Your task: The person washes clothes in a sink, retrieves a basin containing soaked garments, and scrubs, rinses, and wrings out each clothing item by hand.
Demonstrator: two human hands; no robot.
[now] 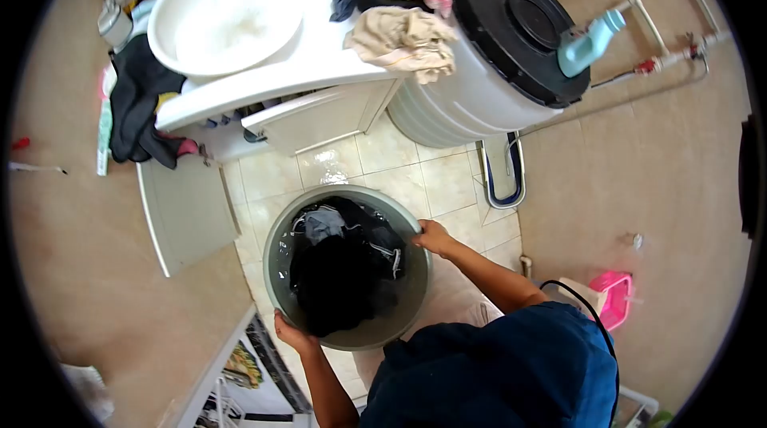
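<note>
1. Before the pale trousers [449, 306], the grey tub [418, 280] holds dark clothes [339, 284] in liquid.
2. The right grip [434, 238] curls onto its right rim; the left grip [294, 334] clasps its near-left edge.
3. Seemingly, the step is steadying or shifting it; the next move calls for a level rim.

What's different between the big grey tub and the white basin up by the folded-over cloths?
Colour: the grey tub is dull grey, the white basin bright white.
Contents: the grey tub holds dark clothes; the white basin shows no clothes, only a cloudy patch.
Support: the left hand and right hand grip the grey tub's rim; the white basin sits untouched on the white counter.
Both are round and open-topped.
</note>
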